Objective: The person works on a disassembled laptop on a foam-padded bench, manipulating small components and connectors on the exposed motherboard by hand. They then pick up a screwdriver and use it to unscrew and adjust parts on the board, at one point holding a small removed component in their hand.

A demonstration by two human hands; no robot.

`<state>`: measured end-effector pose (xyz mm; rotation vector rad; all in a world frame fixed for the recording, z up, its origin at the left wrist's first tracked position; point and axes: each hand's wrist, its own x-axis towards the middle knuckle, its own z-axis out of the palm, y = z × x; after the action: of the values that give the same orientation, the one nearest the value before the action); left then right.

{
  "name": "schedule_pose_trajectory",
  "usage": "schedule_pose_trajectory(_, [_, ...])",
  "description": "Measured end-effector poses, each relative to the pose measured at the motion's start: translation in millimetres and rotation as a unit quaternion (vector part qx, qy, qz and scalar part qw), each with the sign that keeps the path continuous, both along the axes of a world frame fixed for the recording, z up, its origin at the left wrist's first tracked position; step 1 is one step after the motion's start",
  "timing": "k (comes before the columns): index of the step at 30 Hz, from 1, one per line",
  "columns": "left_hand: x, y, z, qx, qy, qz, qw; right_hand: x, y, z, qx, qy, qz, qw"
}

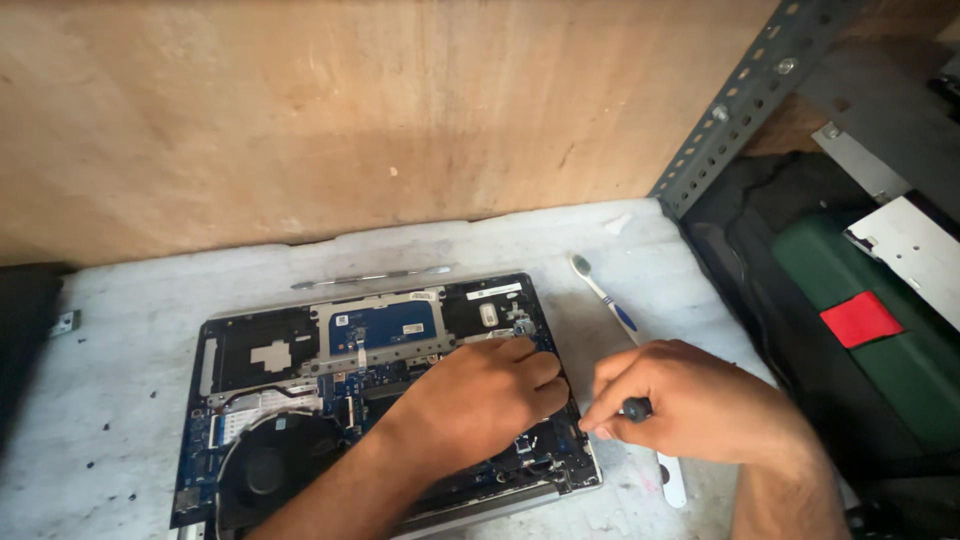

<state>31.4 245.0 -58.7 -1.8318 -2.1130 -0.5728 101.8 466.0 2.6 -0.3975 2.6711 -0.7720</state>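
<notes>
toothbrush [604, 297] lies beside open laptop [380, 400], just past right hand [690, 400].

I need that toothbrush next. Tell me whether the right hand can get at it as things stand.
Probably yes, but not straight away. The toothbrush lies bare on the table just beyond the right hand, with nothing between them. That hand is closed on a dark screwdriver handle, so it is not free.

I see a small repair workshop: an opened laptop [380, 390] lies on a scuffed white bench [120, 400] under a plywood wall [350, 110], with slotted steel shelving [745, 95] to the laptop's right
</notes>
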Motion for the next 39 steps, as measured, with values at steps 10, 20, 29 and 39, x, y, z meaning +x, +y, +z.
schedule_pose_trajectory(10, [5.8, -4.7, 5.4, 0.007, -0.162, 0.023, 0.986, 7.0, 21.3, -16.5, -0.386, 0.209, -0.102, 0.892])
schedule_pose_trajectory(20, [-1.6, 8.1, -20.7, 0.223, -0.653, 0.039, 0.723, 28.7, 27.5, -14.8, -0.510, 0.269, -0.041, 0.816])
schedule_pose_trajectory(29, [-21.3, 8.5, -38.4, 0.296, -0.749, 0.010, 0.593, 34.4, 18.2, -26.9, -0.293, 0.311, 0.002, 0.904])
schedule_pose_trajectory(39, [-17.5, 5.4, -21.9, 0.301, -0.752, 0.041, 0.585, 35.6, 13.4, -23.4, -0.263, 0.322, 0.014, 0.909])
